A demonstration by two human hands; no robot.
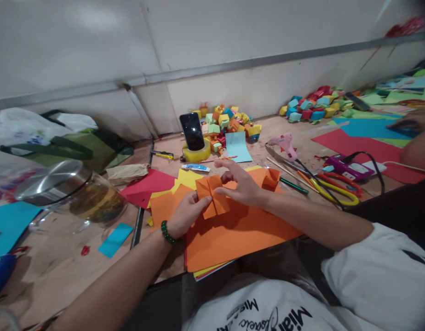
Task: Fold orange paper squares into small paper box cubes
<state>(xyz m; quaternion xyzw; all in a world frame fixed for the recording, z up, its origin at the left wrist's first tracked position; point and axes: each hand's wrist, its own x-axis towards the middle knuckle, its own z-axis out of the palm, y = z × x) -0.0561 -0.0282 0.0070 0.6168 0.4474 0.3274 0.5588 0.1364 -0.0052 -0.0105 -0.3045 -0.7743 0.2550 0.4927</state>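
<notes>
An orange piece of folded paper [218, 205] with creased flaps is held above a stack of coloured sheets [240, 236], orange on top. My left hand [189, 212], with a green bead bracelet at the wrist, pinches its lower left side between thumb and fingers. At its upper right, my right hand [242, 185] has the thumb on the paper and the fingers curved over it, the index finger raised. A small folded orange piece [270, 179] lies just behind my right hand. Orange and yellow paper pieces [162, 208] lie to the left.
Behind are a glue tube [196, 168], a phone [192, 132] on a tape roll [196, 152], and piles of paper cubes [226, 124]. Rightward lie a pink glue gun [284, 145], scissors [333, 193] and a purple power strip [350, 167]. A glass teapot [95, 202] stands left. Another person's hand [414, 122] is far right.
</notes>
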